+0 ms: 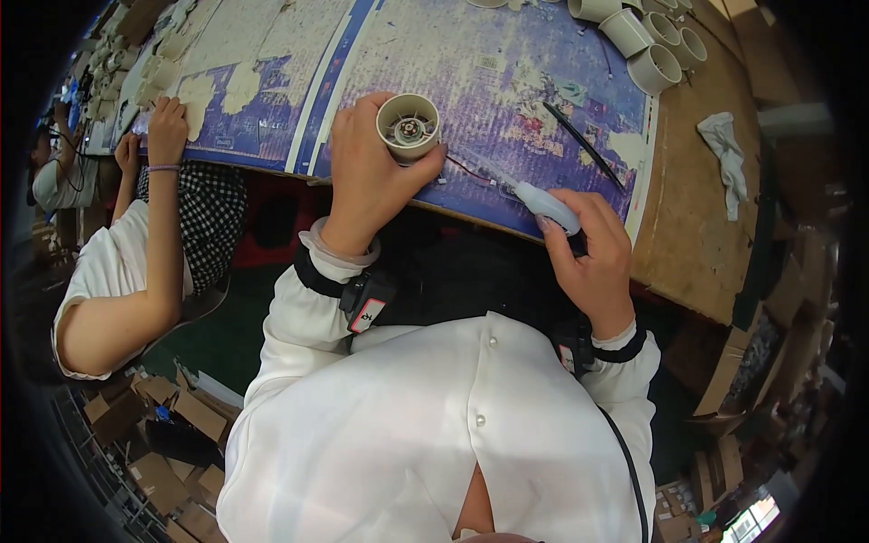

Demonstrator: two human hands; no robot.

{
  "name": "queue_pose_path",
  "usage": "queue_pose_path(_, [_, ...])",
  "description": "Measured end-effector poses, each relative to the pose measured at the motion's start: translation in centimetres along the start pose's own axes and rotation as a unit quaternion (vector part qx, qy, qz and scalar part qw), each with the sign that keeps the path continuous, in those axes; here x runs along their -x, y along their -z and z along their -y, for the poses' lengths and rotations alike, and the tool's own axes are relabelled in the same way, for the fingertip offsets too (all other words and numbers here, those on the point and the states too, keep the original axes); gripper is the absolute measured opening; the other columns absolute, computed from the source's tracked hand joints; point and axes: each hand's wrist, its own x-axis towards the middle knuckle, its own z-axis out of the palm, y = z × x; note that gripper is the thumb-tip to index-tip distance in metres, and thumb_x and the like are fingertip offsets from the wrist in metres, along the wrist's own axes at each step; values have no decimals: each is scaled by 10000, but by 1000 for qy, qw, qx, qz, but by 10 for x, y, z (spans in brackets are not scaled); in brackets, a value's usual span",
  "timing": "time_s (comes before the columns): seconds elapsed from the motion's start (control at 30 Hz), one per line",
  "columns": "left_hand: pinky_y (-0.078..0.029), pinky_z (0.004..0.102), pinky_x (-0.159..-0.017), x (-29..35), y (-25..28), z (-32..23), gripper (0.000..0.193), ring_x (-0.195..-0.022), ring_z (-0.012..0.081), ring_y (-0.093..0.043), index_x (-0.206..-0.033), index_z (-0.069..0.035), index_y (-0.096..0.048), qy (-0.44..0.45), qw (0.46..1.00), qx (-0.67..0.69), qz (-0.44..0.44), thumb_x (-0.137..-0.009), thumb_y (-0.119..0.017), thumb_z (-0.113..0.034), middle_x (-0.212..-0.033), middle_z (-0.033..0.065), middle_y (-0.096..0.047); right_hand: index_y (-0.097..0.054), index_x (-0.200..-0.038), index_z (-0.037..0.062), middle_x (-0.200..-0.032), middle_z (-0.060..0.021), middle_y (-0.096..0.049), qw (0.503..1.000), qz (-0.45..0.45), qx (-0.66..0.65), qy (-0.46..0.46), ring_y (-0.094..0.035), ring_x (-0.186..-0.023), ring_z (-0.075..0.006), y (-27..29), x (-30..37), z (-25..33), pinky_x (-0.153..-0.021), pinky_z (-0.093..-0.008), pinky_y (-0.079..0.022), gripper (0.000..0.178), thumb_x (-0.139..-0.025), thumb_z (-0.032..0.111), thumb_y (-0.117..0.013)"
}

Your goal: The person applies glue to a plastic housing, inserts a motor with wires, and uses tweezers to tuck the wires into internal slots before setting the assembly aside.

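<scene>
My left hand (369, 167) is wrapped round a cream plastic cylinder (386, 116), its open end facing up. Down inside the cylinder sits a small round motor-like part (409, 131) with thin fins about it. From beside my left thumb a thin dark red wire (466, 169) runs right across the table, toward the tip of a pale blue, bulb-shaped tool (550, 208). That tool lies in the closed fingers of my right hand (593, 244), near the table's front edge; its exact kind cannot be made out.
A long black thin tool (584, 145) lies on the worn purple-printed table covering (489, 100). Several cream cylinders (654, 70) stand at the far right, with a white cloth (724, 163) nearer. At left a co-worker's hand (167, 131) rests at the table. Cardboard boxes (158, 480) lie behind.
</scene>
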Motion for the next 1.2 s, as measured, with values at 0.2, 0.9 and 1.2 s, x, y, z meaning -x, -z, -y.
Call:
queue_pose_path(0.2, [-439,417,-835,2,-2,0,538,-959,319,-532,-1095,-37,-574,-21,1000,4,-9,-657,-840,-203,-1037,105,-616,-650,-1077,-12,-945,-143,-654,1000,14,7,-2,-641,-834,-272,2,-3,1,-736,-318,-499,234,-846,-7,-690])
queue_pose_path(0.9, [-448,393,-856,1,0,1,522,-997,307,-538,-1104,-37,-593,4,999,34,-2,-662,-836,-176,-1060,101,-612,-659,-1059,-7,-937,-156,-658,999,15,15,-27,-648,-813,-292,1,-2,2,-717,-333,-509,250,-817,-5,-720])
queue_pose_path(1.2, [-444,393,-862,2,0,3,518,-997,307,-540,-1099,-43,-593,-15,999,34,-5,-657,-834,-166,-1066,100,-613,-644,-1084,-26,-995,-148,-647,999,38,11,-28,-632,-877,-253,-1,-4,2,-781,-307,-496,237,-852,-22,-690])
